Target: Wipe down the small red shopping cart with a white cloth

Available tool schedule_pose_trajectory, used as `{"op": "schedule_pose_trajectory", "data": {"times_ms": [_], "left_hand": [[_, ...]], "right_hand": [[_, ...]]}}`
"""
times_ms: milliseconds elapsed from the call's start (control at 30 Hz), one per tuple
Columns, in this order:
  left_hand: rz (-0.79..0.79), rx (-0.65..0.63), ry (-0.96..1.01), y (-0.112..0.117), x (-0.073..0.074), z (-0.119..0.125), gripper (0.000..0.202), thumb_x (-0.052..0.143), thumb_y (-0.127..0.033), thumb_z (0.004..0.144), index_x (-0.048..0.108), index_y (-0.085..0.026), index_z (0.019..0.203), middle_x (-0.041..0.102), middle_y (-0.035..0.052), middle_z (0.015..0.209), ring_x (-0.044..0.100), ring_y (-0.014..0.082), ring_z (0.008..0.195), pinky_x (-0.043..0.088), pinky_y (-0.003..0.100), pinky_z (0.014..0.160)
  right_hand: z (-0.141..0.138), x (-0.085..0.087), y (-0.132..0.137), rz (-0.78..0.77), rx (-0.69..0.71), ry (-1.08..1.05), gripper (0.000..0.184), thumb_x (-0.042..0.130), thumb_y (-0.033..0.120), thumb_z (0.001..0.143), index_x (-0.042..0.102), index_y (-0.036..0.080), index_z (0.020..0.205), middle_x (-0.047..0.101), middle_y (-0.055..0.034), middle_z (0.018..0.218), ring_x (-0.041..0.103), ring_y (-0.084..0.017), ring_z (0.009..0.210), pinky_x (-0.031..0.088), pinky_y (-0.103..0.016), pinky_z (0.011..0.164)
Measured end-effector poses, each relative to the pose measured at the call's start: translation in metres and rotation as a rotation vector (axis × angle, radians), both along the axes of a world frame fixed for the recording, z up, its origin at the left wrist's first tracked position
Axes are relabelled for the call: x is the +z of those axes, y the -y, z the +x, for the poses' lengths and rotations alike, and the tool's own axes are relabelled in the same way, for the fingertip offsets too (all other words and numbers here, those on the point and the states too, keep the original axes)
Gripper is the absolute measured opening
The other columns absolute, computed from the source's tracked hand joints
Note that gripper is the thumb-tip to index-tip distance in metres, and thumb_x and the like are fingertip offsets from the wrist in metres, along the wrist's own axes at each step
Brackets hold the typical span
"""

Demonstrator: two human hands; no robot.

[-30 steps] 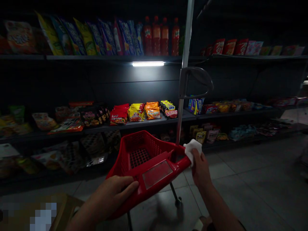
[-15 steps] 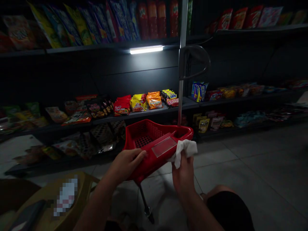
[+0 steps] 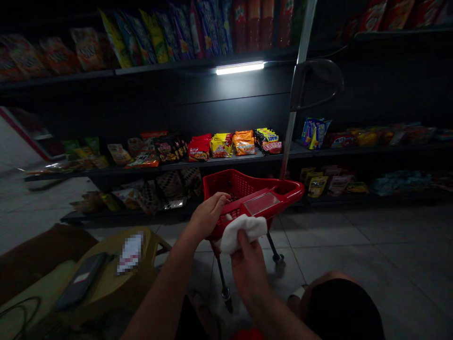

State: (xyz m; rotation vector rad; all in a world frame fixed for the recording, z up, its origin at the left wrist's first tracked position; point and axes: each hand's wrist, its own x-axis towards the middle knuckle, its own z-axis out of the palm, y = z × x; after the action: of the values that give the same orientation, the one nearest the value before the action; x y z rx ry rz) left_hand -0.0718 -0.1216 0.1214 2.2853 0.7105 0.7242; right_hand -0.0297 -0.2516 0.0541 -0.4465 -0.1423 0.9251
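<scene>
A red plastic shopping basket (image 3: 247, 186) on wheels stands in front of me, its metal pull handle (image 3: 300, 89) rising at the right. My left hand (image 3: 207, 215) grips the basket's near left rim, fingers curled over the edge. My right hand (image 3: 247, 262) is closed on a white cloth (image 3: 242, 231), pressed against the basket's near outer side below the clear label panel (image 3: 262, 203).
Dark shelves (image 3: 226, 163) hold snack packets and noodle packs, lit by a strip light (image 3: 240, 68). A low yellowish stool (image 3: 106, 278) with a dark flat object on it stands at the lower left. Grey tiled floor (image 3: 371, 245) lies to the right. My knee (image 3: 339, 307) shows below.
My right hand has carried the cloth from the basket's right corner leftwards to its near side. The left hand has shifted up onto the rim. The basket has tilted level.
</scene>
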Motion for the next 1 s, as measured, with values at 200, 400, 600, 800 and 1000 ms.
{"op": "schedule_pose_trajectory", "data": {"times_ms": [200,400,600,800,1000], "left_hand": [[-0.038,-0.048,0.074,0.002,-0.003,0.011,0.040,0.032,-0.046,0.101,0.062,-0.024,0.115,0.071,0.0032,0.110,0.064,0.0183,0.105,0.046,0.031,0.094],[-0.063,0.003,0.112,-0.003,-0.004,0.006,0.041,0.031,-0.048,0.101,0.060,-0.025,0.118,0.071,0.0042,0.112,0.064,0.0184,0.107,0.045,0.033,0.098],[-0.044,0.010,0.067,0.001,-0.007,0.008,0.041,0.032,-0.047,0.100,0.061,-0.025,0.119,0.070,0.0042,0.116,0.063,0.0194,0.109,0.047,0.033,0.097],[0.003,-0.018,0.000,0.005,-0.003,0.011,0.043,0.033,-0.047,0.100,0.060,-0.025,0.124,0.066,0.0052,0.128,0.059,0.0206,0.119,0.043,0.035,0.103],[-0.009,-0.022,-0.108,0.002,-0.002,0.002,0.044,0.037,-0.049,0.098,0.059,-0.027,0.128,0.064,0.0047,0.132,0.057,0.0231,0.124,0.042,0.037,0.105]], "right_hand": [[-0.014,-0.004,-0.008,-0.011,-0.007,-0.048,0.058,0.074,0.038,0.081,0.055,0.026,0.134,0.067,-0.0054,0.127,0.063,-0.021,0.116,0.049,-0.037,0.103],[-0.012,-0.005,-0.005,-0.012,0.137,-0.014,0.058,0.080,0.027,0.076,0.059,0.025,0.130,0.069,-0.0046,0.123,0.063,-0.022,0.116,0.051,-0.036,0.099],[0.021,-0.006,0.001,-0.071,-0.005,-0.184,0.055,0.080,0.032,0.076,0.061,0.025,0.127,0.070,-0.0033,0.120,0.065,-0.021,0.114,0.053,-0.036,0.098],[-0.017,-0.014,-0.002,-0.087,0.159,-0.030,0.057,0.085,0.030,0.070,0.063,0.021,0.122,0.072,-0.0059,0.114,0.067,-0.023,0.110,0.055,-0.035,0.094],[0.058,-0.025,0.015,-0.167,0.003,-0.101,0.043,0.077,0.038,0.079,0.065,0.025,0.118,0.074,-0.0016,0.111,0.069,-0.021,0.106,0.060,-0.034,0.086]]}}
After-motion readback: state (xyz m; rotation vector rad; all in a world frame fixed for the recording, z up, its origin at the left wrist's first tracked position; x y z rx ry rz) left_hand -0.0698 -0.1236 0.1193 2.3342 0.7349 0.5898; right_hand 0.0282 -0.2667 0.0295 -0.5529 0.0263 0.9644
